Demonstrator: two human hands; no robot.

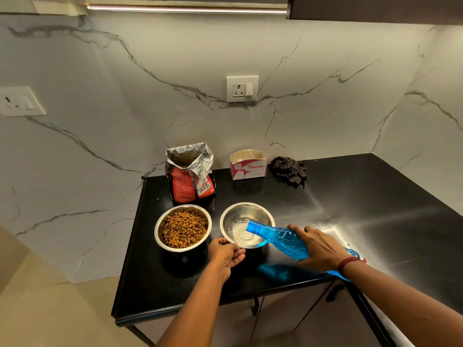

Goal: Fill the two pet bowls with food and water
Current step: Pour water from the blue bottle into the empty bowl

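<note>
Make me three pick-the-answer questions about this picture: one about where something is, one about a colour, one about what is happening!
1. Where is the open red and silver foil food bag?
A. behind the round steel bowl of brown kibble
B. on the floor
C. inside a bowl

2. What colour is the tilted plastic bottle?
A. green
B. blue
C. yellow

3. What is the second round steel bowl getting?
A. kibble
B. nothing
C. water

Answers: 1 A, it stands just beyond that bowl on the black counter. 2 B, clearly blue. 3 C, the right hand pours while the left hand steadies the rim.
</note>
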